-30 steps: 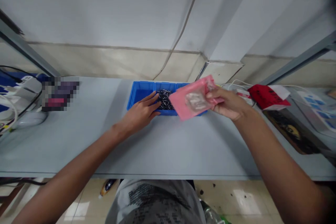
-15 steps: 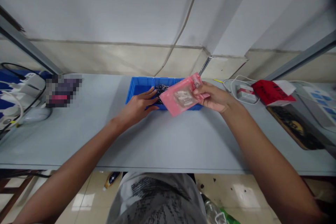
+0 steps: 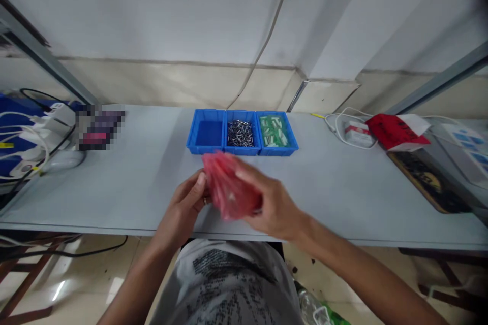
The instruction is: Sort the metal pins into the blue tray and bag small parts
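Observation:
A crumpled pink plastic bag [image 3: 231,190] is between my hands above the front part of the table, blurred by motion. My right hand [image 3: 269,198] is closed round its right side, the thumb lying along the top. At the bag's left edge, my left hand [image 3: 192,193] has thumb and fingers pressed together on the plastic. What is inside the bag cannot be made out. Just beyond stand three joined blue bins: an unfilled left bin [image 3: 206,150], a middle bin [image 3: 243,151] of small dark metal pins, and a right bin [image 3: 278,152] holding small green-and-white packets.
On the left lie power strips with cables [image 3: 46,134] and a pixelated dark object [image 3: 101,129]. To the right are a white box with a cord [image 3: 358,134], a red packet [image 3: 396,132] and a dark patterned mat [image 3: 430,180]. A wall [image 3: 171,81] rises behind the table [image 3: 152,162].
Both hands have drawn back from the blue bins towards my body. The pink bag came along, now bunched up, and my left hand has taken hold of its left edge.

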Demonstrator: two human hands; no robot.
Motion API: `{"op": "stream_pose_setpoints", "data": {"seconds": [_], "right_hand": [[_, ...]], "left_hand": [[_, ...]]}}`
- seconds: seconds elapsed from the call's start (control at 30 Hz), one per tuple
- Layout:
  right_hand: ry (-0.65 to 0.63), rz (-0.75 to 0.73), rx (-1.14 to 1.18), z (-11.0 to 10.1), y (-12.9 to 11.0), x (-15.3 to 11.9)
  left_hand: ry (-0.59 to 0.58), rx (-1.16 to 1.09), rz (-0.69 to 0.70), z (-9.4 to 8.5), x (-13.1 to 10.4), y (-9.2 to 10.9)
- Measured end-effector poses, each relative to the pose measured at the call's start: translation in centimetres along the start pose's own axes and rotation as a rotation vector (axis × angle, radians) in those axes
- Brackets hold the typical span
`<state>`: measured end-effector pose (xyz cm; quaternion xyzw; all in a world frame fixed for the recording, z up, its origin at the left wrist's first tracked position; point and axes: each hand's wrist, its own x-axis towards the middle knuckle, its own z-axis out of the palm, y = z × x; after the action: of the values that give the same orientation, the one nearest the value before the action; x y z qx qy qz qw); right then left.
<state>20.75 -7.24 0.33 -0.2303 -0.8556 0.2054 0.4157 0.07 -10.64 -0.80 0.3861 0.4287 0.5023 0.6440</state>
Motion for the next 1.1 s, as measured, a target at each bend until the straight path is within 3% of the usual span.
{"op": "stream_pose_setpoints", "data": {"seconds": [0.07, 0.17, 0.27, 0.37, 0.5, 0.7, 0.8, 0.87, 0.9, 0.97, 1.03, 1.1], "right_hand": [[-0.176, -0.018, -0.075, 1.6, 0.2, -0.9], [-0.382, 0.052, -0.246, 1.1, 0.7, -1.2], [-0.45, 0.111, -0.332, -0.5, 1.1, -0.4], [-0.511, 0.162, -0.319, -0.6, 1.7, 0.5], [-0.471, 0.175, -0.293, 1.1, 2.5, 0.6], [-0.406, 0.166, -0.235, 2.2, 3.2, 0.6], [-0.383, 0.172, -0.205, 2.3, 3.4, 0.7], [-0.386, 0.17, -0.233, 2.4, 3.6, 0.7], [-0.39, 0.168, -0.247, 2.5, 3.6, 0.6], [-0.385, 0.166, -0.245, 2.4, 3.8, 0.5], [-0.376, 0.165, -0.217, 2.3, 4.0, 0.4], [-0.382, 0.169, -0.206, 1.9, 4.1, 0.4]], "left_hand": [[0.044, 0.028, -0.027, -0.7, 0.6, -0.9], [0.035, 0.12, -0.065, -1.5, 1.4, -1.2], [0.038, 0.238, -0.084, -1.8, 1.9, -0.8], [0.002, 0.323, -0.076, -1.9, 2.4, -0.4], [-0.036, 0.366, -0.048, -3.3, 2.8, 0.2], [0.082, 0.574, -0.008, -5.1, 2.8, 0.5], [0.25, 0.782, 0.172, -5.2, 2.1, 0.1], [0.411, 1.055, 0.471, -5.4, 1.2, -0.3], [0.413, 1.162, 0.613, -5.5, 0.7, -0.5], [0.198, 1.286, 0.754, -5.9, -0.3, -0.9], [-0.024, 1.391, 0.774, -6.2, -1.1, -1.4], [-0.084, 1.471, 0.768, -6.5, -1.3, -1.9]]}}
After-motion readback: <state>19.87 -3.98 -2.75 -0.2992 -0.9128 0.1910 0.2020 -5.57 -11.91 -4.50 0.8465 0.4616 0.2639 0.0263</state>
